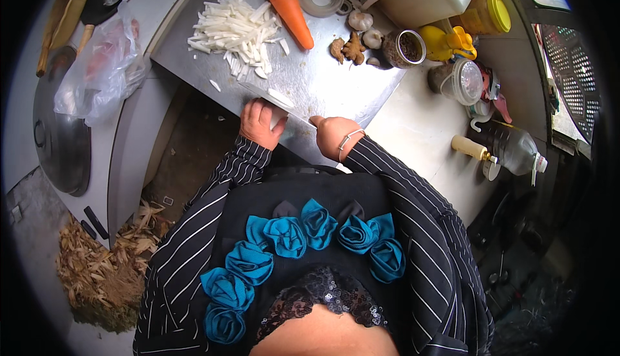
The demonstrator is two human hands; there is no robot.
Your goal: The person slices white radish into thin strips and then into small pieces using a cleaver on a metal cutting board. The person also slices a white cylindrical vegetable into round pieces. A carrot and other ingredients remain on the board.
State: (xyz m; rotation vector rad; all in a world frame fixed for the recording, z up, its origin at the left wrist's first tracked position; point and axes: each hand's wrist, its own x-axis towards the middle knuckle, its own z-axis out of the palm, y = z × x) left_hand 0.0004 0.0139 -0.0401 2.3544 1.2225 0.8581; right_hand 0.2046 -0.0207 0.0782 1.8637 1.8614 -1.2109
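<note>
My right hand [335, 135], with a bracelet at the wrist, grips a kitchen knife [302, 115] whose blade slants away to the upper left. My left hand [260, 121] holds a piece of white vegetable [278, 115], perhaps radish, against the near side of the blade; the fingers partly hide it. A white slice [280, 98] lies along the blade's far side. Beyond the knife, a heap of white vegetable strips [237, 31] spreads over the metal worktop [334, 85]. A whole peeled carrot [289, 11] lies right of the heap.
Ginger [354, 49], garlic bulbs [361, 20] and an open glass jar [404, 49] stand at the back right. Bottles and tubs line the right wall, including a large clear plastic bottle [513, 150]. A plastic bag [104, 70] rests on the left by a wok lid [63, 133].
</note>
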